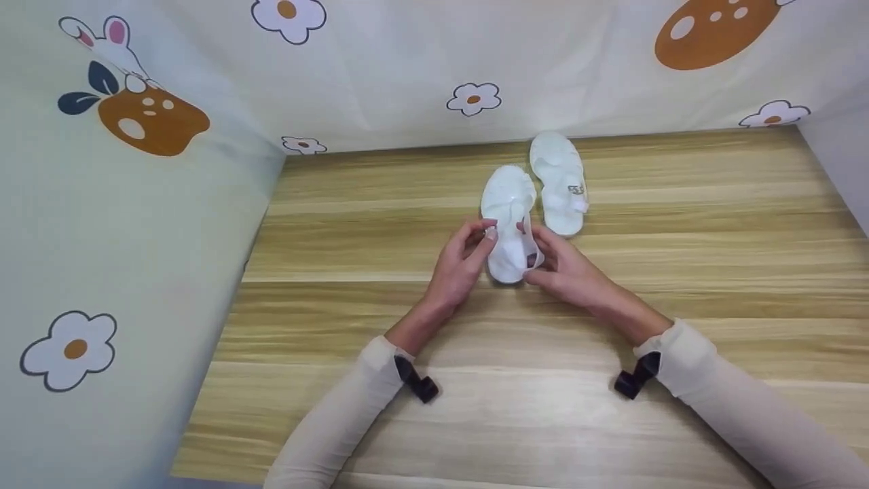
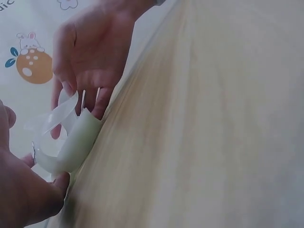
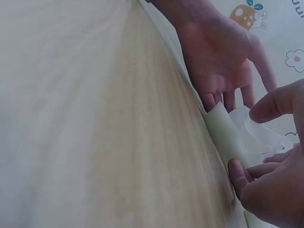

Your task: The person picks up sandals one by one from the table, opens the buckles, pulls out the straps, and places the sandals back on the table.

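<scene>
Two white sandals lie on the wooden table (image 1: 679,224). The near sandal (image 1: 508,204) has its heel between my hands; the far sandal (image 1: 560,180) lies apart to its right, with a small buckle on its strap. My left hand (image 1: 487,234) pinches the strap end at the near sandal's left side. My right hand (image 1: 531,255) curls round the heel strap (image 1: 536,255) on the right side. In the left wrist view the clear strap (image 2: 59,114) arches over the sandal heel (image 2: 78,140). The right wrist view shows the heel (image 3: 221,126) with my right hand's fingers (image 3: 266,107) at the strap.
Fabric walls printed with flowers and rabbits (image 1: 136,115) close off the table on the left and at the back. Bare wood stretches in front of and to both sides of the sandals. Black straps (image 1: 417,382) sit on both cream sleeves.
</scene>
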The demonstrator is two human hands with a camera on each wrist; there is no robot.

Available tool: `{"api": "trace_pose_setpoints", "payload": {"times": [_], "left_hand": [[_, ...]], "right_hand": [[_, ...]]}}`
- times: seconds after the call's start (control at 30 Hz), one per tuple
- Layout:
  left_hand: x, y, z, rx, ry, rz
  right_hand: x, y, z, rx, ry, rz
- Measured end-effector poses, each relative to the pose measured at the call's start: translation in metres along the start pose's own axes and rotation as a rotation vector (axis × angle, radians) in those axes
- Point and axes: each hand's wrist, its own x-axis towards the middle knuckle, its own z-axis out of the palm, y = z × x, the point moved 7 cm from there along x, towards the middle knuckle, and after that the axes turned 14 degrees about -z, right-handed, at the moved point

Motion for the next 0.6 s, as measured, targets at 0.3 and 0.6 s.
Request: {"api": "trace_pose_setpoints", "payload": {"times": [0.3,0.6], "left_hand": [[0.002,-0.004,0.000,0.007,0.015,-0.026],[0.000,-0.004,0.000,0.039,0.032,-0.018]], "right_hand": [[-0.008,-0.003,0.001,0.030,-0.008,0.019],[-0.014,-0.006,0.001,0.015,-0.053,0.055]]}}
